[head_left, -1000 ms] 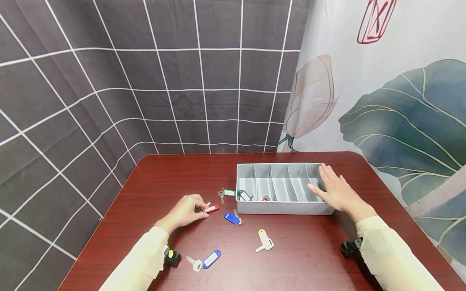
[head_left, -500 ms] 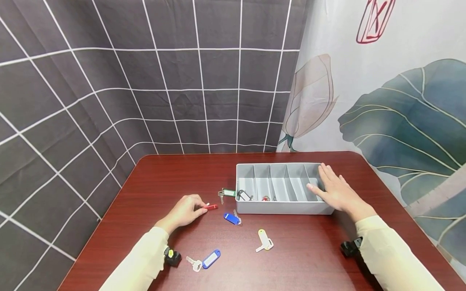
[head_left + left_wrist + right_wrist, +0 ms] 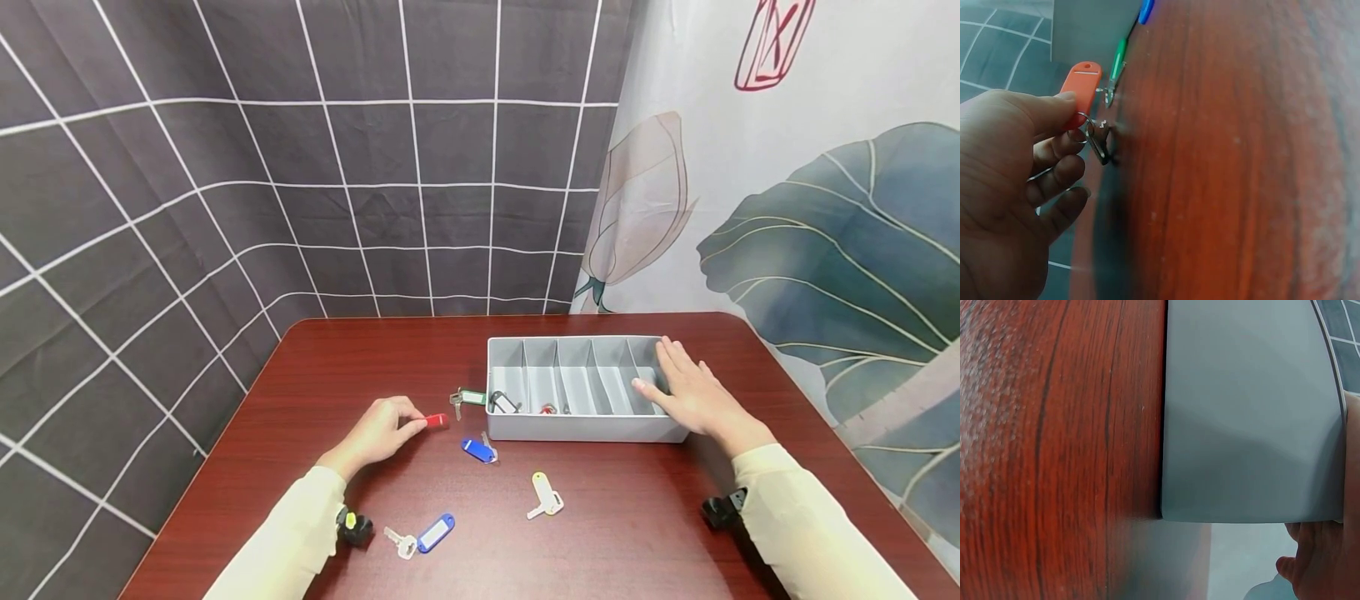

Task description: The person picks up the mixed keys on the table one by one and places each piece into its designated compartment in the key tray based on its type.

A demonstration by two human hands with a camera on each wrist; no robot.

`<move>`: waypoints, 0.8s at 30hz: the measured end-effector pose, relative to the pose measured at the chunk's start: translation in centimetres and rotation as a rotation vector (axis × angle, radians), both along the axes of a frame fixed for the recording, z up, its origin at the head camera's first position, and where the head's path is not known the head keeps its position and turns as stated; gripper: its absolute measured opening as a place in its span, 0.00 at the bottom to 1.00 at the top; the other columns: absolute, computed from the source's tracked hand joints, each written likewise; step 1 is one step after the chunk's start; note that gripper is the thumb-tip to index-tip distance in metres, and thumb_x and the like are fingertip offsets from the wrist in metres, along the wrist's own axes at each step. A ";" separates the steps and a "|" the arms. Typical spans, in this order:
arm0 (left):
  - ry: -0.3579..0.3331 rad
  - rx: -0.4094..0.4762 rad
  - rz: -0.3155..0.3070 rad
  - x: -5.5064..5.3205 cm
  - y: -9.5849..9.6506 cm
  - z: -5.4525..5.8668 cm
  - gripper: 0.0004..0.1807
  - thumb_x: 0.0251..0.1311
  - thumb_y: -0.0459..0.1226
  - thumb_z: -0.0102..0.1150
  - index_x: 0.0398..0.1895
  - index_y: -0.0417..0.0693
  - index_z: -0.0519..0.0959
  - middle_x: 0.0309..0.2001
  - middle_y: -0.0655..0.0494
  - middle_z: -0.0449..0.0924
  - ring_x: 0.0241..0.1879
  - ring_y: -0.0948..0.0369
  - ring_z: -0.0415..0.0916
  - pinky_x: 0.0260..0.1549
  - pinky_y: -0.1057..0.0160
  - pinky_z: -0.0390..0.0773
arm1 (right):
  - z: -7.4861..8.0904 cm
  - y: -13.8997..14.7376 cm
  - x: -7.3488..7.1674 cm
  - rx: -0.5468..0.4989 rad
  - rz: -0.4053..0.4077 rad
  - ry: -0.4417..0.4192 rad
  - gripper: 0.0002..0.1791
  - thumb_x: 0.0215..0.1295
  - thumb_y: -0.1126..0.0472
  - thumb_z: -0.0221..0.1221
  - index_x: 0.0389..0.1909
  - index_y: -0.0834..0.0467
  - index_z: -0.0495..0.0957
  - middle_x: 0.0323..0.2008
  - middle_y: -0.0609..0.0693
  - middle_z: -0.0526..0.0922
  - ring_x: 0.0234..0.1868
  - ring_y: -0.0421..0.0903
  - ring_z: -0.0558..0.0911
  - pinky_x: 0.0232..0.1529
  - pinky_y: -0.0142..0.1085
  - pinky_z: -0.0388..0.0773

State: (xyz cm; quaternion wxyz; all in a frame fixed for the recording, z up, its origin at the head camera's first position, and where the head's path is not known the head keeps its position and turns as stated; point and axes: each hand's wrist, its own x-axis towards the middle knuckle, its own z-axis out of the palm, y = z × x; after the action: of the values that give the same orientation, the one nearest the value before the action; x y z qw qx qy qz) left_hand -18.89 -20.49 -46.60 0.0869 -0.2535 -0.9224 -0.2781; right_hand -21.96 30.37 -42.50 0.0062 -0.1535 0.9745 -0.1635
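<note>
In the head view my left hand point(image 3: 381, 432) pinches a red key tag point(image 3: 437, 421) left of the grey tray. The left wrist view shows the tag held between thumb and index finger, with a ring and a key point(image 3: 1099, 149) hanging below it. My right hand point(image 3: 696, 393) rests on the right end of the grey divided tray point(image 3: 588, 429), fingers straight over its rim. A black-framed key tag point(image 3: 502, 403) lies in the tray's leftmost compartment. Something small and red point(image 3: 548, 409) shows in the compartment beside it, mostly hidden by the front wall.
A key with a green tag point(image 3: 472, 397) lies against the tray's left side. Nearer are a blue tag point(image 3: 477, 451) with its key, a yellow-edged tag point(image 3: 543, 490) with a key, and another blue tag point(image 3: 436, 533) with a key point(image 3: 402, 544). Curtains hang behind the table.
My left hand has tilted the red tag, so its white label no longer faces the head view, and shifted it slightly toward the table's back. The right hand and tray stay still.
</note>
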 end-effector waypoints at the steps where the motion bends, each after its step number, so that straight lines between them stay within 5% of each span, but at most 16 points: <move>1: 0.001 0.002 0.001 0.0 0.0 0.1 0.02 0.58 0.38 0.66 0.29 0.53 0.86 0.27 0.70 0.76 0.28 0.69 0.71 0.31 0.65 0.73 | 0.0 0.0 0.0 0.001 0.000 0.001 0.54 0.66 0.31 0.44 0.74 0.68 0.39 0.74 0.65 0.35 0.73 0.64 0.39 0.65 0.66 0.38; 24: 0.008 0.052 -0.007 0.5 1.7 3.7 0.04 0.59 0.39 0.65 0.30 0.50 0.86 0.25 0.71 0.74 0.25 0.69 0.70 0.26 0.67 0.72 | 0.1 0.0 0.1 -0.008 -0.002 -0.009 0.54 0.66 0.31 0.44 0.73 0.69 0.39 0.74 0.65 0.36 0.74 0.63 0.37 0.65 0.66 0.39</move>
State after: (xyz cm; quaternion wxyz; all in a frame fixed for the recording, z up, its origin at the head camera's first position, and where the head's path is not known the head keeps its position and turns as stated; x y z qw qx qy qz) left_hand -18.38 -18.78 -42.92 0.0964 -0.2553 -0.9136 -0.3014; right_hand -21.83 30.33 -42.35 0.0099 -0.1520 0.9739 -0.1680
